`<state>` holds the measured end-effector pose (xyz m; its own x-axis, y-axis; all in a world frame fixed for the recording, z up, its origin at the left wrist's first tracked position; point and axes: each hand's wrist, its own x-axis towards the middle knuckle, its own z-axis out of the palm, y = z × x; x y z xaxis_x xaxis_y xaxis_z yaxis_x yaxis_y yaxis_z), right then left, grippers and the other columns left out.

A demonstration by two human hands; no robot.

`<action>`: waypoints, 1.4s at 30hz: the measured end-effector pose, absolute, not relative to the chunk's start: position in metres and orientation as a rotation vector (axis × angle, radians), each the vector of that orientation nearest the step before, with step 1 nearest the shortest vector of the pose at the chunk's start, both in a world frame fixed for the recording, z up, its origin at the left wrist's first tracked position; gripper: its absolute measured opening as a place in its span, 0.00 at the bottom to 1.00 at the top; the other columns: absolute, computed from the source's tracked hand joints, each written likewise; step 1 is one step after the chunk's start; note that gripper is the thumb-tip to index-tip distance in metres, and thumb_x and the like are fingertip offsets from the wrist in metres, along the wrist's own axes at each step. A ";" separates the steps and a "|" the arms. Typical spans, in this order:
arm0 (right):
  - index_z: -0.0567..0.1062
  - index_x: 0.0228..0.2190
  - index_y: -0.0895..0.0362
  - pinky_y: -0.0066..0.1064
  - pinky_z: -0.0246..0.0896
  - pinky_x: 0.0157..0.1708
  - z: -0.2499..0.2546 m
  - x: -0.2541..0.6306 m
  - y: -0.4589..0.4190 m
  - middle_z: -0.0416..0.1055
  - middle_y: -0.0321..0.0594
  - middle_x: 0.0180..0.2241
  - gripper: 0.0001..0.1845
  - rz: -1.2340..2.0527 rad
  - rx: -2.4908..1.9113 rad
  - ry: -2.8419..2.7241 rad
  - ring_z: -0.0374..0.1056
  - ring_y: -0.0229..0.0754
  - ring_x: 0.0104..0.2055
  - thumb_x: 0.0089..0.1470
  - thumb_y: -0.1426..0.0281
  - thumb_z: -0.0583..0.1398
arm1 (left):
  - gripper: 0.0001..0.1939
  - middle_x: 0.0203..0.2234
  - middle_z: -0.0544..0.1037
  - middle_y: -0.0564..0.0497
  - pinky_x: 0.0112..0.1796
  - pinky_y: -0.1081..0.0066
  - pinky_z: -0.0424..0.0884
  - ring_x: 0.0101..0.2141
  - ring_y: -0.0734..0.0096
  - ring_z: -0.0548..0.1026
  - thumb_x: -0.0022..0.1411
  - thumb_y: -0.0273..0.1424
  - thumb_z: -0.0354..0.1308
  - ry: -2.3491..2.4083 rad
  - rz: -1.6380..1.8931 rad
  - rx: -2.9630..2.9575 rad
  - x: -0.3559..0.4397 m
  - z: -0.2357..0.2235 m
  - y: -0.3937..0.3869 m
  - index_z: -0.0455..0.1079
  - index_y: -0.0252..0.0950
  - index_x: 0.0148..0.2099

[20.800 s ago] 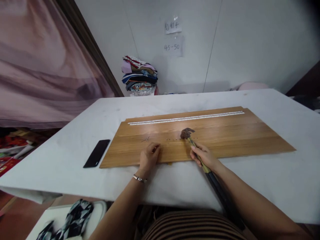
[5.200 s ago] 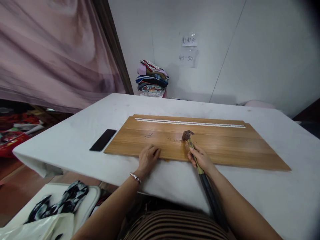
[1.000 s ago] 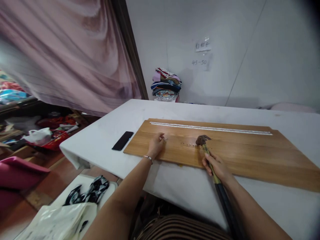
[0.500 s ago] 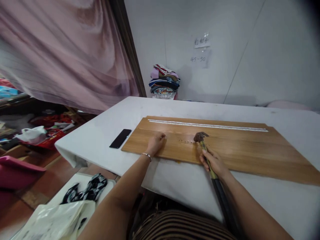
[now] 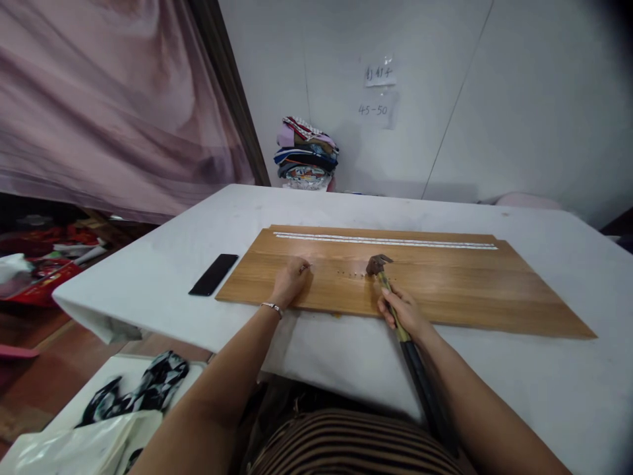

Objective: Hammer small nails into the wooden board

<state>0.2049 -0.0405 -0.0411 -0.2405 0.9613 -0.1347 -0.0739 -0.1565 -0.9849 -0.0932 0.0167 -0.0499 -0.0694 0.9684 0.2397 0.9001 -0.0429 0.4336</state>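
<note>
My right hand [image 5: 404, 310] is wrapped round the upper shaft of a claw hammer [image 5: 398, 323], close below its rusty head. The long handle, dark at its lower end, runs back toward my body. The head is over the wooden board [image 5: 469, 287], beside a short row of nails [image 5: 352, 274] in the wood. To the left of that row, my left hand [image 5: 290, 280] rests at the board's near edge with fingers pinched. A tiny thin thing, apparently a nail, shows at its fingertips. Two white printed strips [image 5: 386, 241] lie along the board's far side.
The board lies on a white-covered table [image 5: 158, 264]. A black phone [image 5: 213, 274] is left of the board. Folded clothes [image 5: 306, 155] are stacked by the wall behind. A pink curtain [image 5: 119, 99] hangs at the left, with a bag [image 5: 84, 445] below it near my side.
My view has turned to the right, so the table and board appear farther left. Both hands keep nearly the same places on the board, with the hammer still in my right hand.
</note>
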 end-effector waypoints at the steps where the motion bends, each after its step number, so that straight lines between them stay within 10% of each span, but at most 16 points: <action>1: 0.65 0.29 0.54 0.23 0.49 0.09 -0.041 0.205 -0.040 0.66 0.27 0.18 0.24 1.544 -1.126 -1.232 0.53 0.29 0.10 0.46 0.46 0.61 | 0.09 0.41 0.79 0.49 0.44 0.70 0.69 0.43 0.65 0.76 0.62 0.28 0.53 2.069 0.741 2.050 -0.093 -0.050 0.017 0.74 0.40 0.42; 42: 0.68 0.37 0.55 0.22 0.48 0.09 -0.043 0.204 -0.042 0.66 0.26 0.18 0.25 1.566 -1.103 -1.204 0.53 0.29 0.10 0.47 0.48 0.62 | 0.10 0.42 0.79 0.49 0.46 0.69 0.71 0.44 0.66 0.76 0.64 0.29 0.51 1.977 0.822 2.161 -0.096 -0.053 0.016 0.74 0.39 0.40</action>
